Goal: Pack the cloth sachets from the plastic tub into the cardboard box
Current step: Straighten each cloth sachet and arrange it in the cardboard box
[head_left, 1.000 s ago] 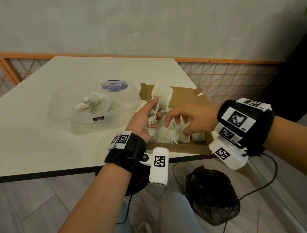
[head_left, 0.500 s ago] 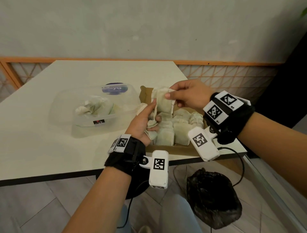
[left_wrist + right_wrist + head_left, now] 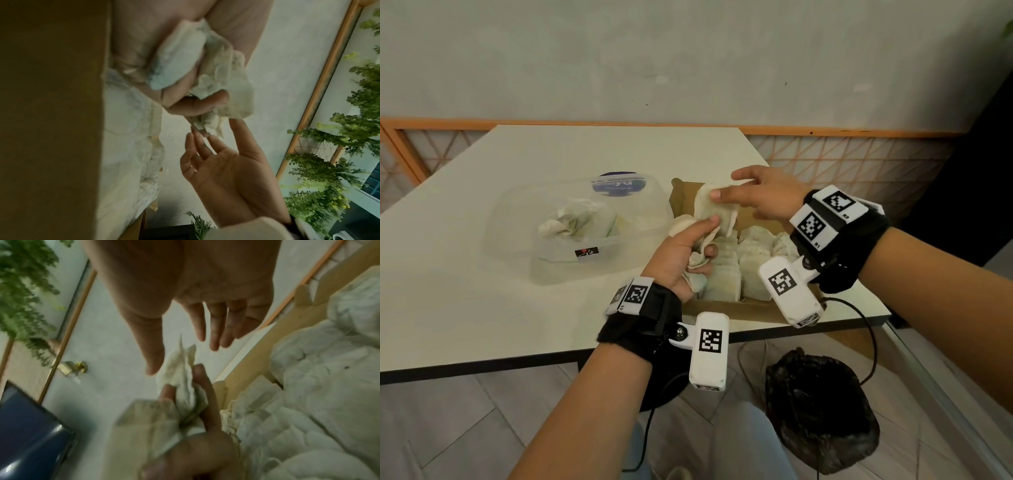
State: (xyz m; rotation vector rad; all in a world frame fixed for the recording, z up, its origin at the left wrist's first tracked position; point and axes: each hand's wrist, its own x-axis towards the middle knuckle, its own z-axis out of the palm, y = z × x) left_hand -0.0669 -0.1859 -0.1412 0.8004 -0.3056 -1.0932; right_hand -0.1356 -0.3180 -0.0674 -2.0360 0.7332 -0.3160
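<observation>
My left hand (image 3: 690,248) grips a bunch of pale cloth sachets (image 3: 709,209) over the left end of the open cardboard box (image 3: 750,310); one sachet stands up out of the fist. My right hand (image 3: 726,186) hovers at that sachet's top. Its fingers are straight and spread, and the thumb lies against the cloth. The right wrist view shows the sachet tip (image 3: 180,363) between thumb and fingers without a pinch. Rows of packed sachets (image 3: 732,274) fill the box. A few crumpled sachets (image 3: 571,226) remain in the clear plastic tub (image 3: 558,270) to the left.
The box sits at the near right corner of the white table (image 3: 482,308), close to its dark front edge. A black bag (image 3: 822,411) and cables lie on the floor below. An orange lattice rail runs along the wall behind.
My right hand rose out of the box to the upright sachet, pinched its top half a second ago, and now has its fingers spread. The left hand stayed put, still gripping the bunch.
</observation>
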